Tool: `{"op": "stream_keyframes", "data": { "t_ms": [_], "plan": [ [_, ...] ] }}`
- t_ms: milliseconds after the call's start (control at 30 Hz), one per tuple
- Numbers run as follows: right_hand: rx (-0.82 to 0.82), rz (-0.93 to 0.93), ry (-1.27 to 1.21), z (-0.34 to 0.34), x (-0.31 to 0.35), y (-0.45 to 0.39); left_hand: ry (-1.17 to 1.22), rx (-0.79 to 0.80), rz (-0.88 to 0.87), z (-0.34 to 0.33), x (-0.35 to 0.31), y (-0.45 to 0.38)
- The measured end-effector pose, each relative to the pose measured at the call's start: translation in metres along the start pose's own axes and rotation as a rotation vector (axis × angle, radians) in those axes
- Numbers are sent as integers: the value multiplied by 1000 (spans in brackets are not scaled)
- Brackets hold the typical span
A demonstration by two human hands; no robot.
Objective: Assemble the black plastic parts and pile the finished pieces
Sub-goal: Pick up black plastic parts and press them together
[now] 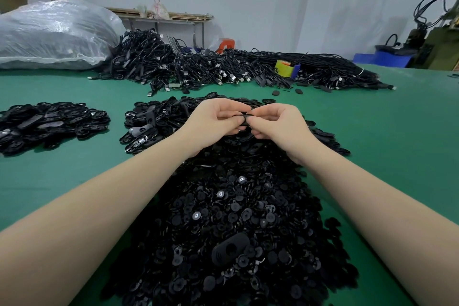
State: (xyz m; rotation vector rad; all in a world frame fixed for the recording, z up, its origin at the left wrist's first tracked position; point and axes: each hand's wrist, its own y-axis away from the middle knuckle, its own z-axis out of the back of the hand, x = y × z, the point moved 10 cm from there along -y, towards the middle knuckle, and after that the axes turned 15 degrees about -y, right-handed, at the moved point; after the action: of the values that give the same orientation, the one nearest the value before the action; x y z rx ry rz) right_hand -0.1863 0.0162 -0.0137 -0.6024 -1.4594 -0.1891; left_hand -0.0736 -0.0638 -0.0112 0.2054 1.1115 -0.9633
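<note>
Head view: left hand [213, 118] and right hand [274, 120] meet above the green table [397, 136], fingers of both curled and pinching one small black plastic part [244, 117] between them. Below lies a large heap of small round black plastic discs [238, 218]. A separate pile of oval black plastic pieces [49, 122] sits at far left. A tangled heap of black cables [223, 67] lies behind.

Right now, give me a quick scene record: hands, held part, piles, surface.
left hand: pinches the black part, fingers curled
right hand: pinches the same part from the other side
black part: small, mostly hidden between the fingers, held above the near pile
near pile: loose black round and oval pieces, between the forearms
side pile: black oval pieces, far left, apart from the near pile
cable heap: black cables at the back
surface: green table
</note>
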Motion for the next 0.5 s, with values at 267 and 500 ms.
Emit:
{"op": "stream_keyframes", "data": {
  "t_ms": [267,500],
  "plan": [
    [22,-88,-88,0,-8,-1,1,0,16,-1,1,0],
    [-2,-38,-95,-1,3,-1,22,-21,-16,4,-6,0]
  ]
}}
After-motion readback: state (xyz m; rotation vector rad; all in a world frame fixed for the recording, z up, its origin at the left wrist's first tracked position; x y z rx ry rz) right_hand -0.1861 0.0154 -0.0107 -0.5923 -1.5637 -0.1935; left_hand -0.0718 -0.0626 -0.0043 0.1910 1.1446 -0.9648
